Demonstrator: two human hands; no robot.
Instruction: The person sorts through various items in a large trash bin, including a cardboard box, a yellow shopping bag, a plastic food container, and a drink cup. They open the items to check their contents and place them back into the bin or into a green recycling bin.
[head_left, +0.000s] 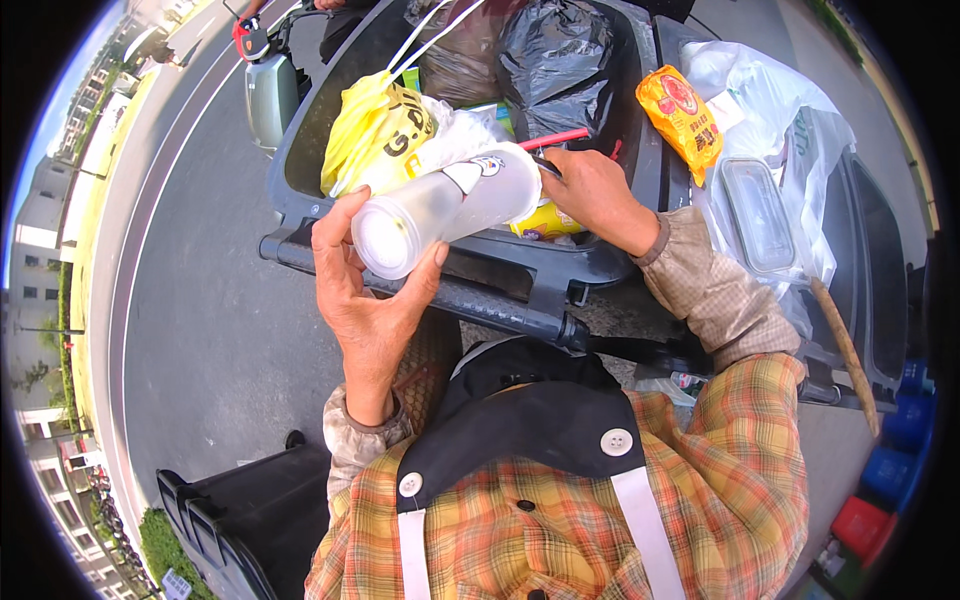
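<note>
Between my hands is a translucent plastic cup, lying tilted over the near rim of an open dark wheeled bin. My left hand grips its base end with thumb and fingers. My right hand is at the other end of the cup, closed around a dark object whose kind I cannot tell. A red straw sticks up beside the cup's far end. In the bin, a yellow plastic bag, a black garbage bag and a yellow printed package lie around the cup.
Right of the bin, an orange wrapper, a white plastic bag and a clear lidded container rest on another bin. A wooden stick leans there. Another dark bin stands lower left. A scooter and a partly visible person are beyond.
</note>
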